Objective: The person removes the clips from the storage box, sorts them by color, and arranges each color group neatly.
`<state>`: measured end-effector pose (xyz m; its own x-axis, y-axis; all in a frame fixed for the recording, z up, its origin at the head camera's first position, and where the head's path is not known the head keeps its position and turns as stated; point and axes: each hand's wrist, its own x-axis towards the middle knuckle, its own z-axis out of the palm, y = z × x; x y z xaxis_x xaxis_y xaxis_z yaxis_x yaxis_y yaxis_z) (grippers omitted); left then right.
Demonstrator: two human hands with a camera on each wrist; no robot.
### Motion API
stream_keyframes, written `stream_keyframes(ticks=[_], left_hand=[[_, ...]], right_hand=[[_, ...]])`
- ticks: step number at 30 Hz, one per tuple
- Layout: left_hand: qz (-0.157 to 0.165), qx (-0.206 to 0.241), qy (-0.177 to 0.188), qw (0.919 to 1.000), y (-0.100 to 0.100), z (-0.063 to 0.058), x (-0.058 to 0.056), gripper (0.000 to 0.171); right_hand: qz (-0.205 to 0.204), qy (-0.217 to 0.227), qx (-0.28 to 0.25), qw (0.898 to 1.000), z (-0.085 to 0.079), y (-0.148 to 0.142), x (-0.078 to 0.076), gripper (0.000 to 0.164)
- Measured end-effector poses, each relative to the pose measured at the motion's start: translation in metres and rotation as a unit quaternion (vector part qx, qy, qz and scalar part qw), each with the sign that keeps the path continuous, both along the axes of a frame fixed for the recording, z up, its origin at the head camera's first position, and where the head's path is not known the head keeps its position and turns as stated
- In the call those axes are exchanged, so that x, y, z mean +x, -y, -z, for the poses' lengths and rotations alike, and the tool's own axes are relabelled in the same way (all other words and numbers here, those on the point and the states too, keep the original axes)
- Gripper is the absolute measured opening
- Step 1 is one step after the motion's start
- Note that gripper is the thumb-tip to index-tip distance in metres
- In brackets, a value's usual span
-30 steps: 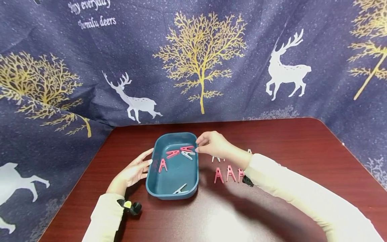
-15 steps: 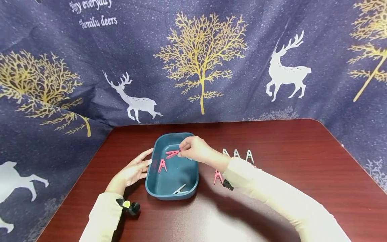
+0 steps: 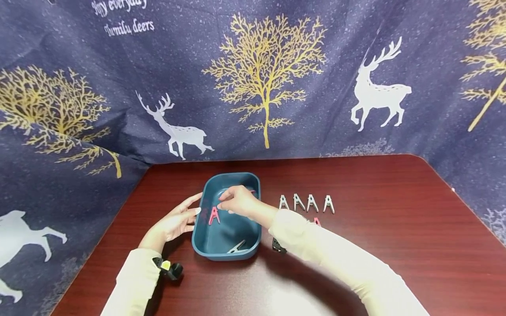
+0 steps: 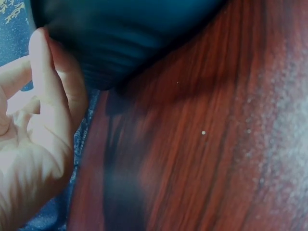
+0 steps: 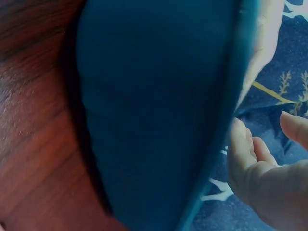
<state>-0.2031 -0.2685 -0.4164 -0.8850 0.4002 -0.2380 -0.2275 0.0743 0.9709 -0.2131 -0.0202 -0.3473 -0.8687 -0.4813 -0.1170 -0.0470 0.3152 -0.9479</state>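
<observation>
Along the outer left wall of the blue plastic bin point(image 3: 227, 256) rests my left hand point(image 3: 171, 224), fingers extended and thumb at the rim. My right hand point(image 3: 242, 202) is inside the bin, its fingertips close to a pink clothespin point(image 3: 214, 215) that lies on the floor. In the right wrist view, thumb and fingers of the right hand point(image 5: 269, 178) stand apart with nothing visible between them. A white clothespin point(image 3: 237, 247) lies at the bin's near end. The tip of another pink clothespin point(image 3: 252, 191) shows behind the right hand, which covers other clothespins there.
Several whitish clothespins point(image 3: 312, 203) stand in a row on the brown table point(image 3: 375, 210), right of the bin. A pink clothespin point(image 3: 317, 221) shows partly behind the right sleeve point(image 3: 316, 241). A dark blue cloth point(image 3: 300, 87) with deer and trees hangs behind the table.
My right hand has moved left from the bin's right rim, over the clothespins, to near the leftmost pink one. The left hand and the bin stay in place.
</observation>
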Motion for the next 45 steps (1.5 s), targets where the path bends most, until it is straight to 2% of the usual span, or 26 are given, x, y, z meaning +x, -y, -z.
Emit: stream_keyframes(ticks=[7, 13, 20, 26, 30, 34, 38, 42, 45], left_hand=[[0.005, 0.007, 0.000, 1.0000, -0.001, 0.000, 0.000, 0.061], [0.011, 0.004, -0.003, 0.9999, -0.001, -0.003, 0.001, 0.061], [0.020, 0.020, 0.001, 0.9996, -0.001, -0.001, 0.002, 0.062], [0.023, 0.015, -0.009, 0.9996, 0.000, 0.000, 0.001, 0.062], [0.021, 0.009, -0.010, 0.9997, 0.002, 0.000, -0.001, 0.061], [0.019, 0.004, -0.007, 0.9998, 0.001, -0.001, -0.001, 0.061], [0.016, 0.001, -0.003, 0.9999, 0.001, -0.001, -0.001, 0.061], [0.015, -0.002, 0.000, 0.9999, 0.001, 0.000, -0.001, 0.062], [0.014, -0.003, 0.001, 0.9999, 0.000, 0.000, -0.001, 0.062]], right_hand=[[0.029, -0.029, 0.023, 0.999, 0.018, 0.015, -0.007, 0.030], [0.009, -0.073, 0.071, 0.995, 0.031, 0.022, -0.010, 0.029], [-0.014, -0.049, 0.044, 0.998, 0.048, 0.029, -0.013, 0.030], [-0.048, -0.048, 0.057, 0.996, 0.054, 0.034, -0.017, 0.014], [-0.053, -0.014, 0.045, 0.997, 0.057, 0.036, -0.019, 0.014], [-0.035, 0.044, 0.012, 0.998, 0.058, 0.036, -0.016, 0.024], [-0.027, 0.097, -0.017, 0.995, 0.059, 0.037, -0.014, 0.031], [-0.033, 0.128, -0.031, 0.991, 0.059, 0.038, -0.013, 0.034], [-0.039, 0.135, -0.033, 0.990, 0.058, 0.038, -0.012, 0.035]])
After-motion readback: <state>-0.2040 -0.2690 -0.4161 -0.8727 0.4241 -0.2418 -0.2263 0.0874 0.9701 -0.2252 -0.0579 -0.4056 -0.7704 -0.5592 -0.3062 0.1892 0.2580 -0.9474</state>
